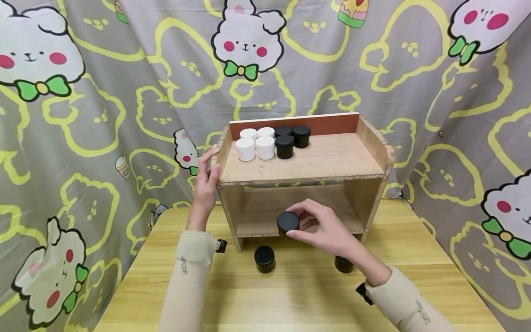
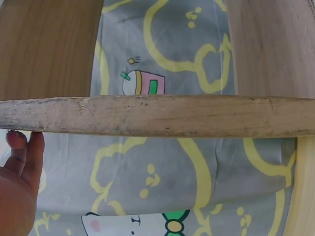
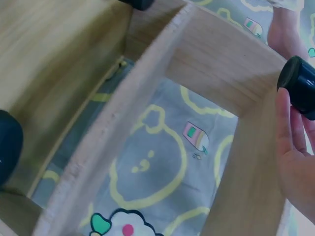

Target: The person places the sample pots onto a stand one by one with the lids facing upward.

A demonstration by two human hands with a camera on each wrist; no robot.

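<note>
My right hand pinches a round black lidded jar between thumb and fingers, in front of the shelf's lower opening. In the right wrist view the same black jar shows at the right edge, over the fingers. My left hand rests against the outside of the left side panel of the small wooden shelf. On its top board several white jars stand at the left, with several black jars beside them in two rows. The left wrist view shows fingertips at the panel's edge.
Two more black jars are on the wooden table: one black jar in front of the shelf's left part, another black jar partly behind my right wrist. A patterned curtain hangs behind and beside the table.
</note>
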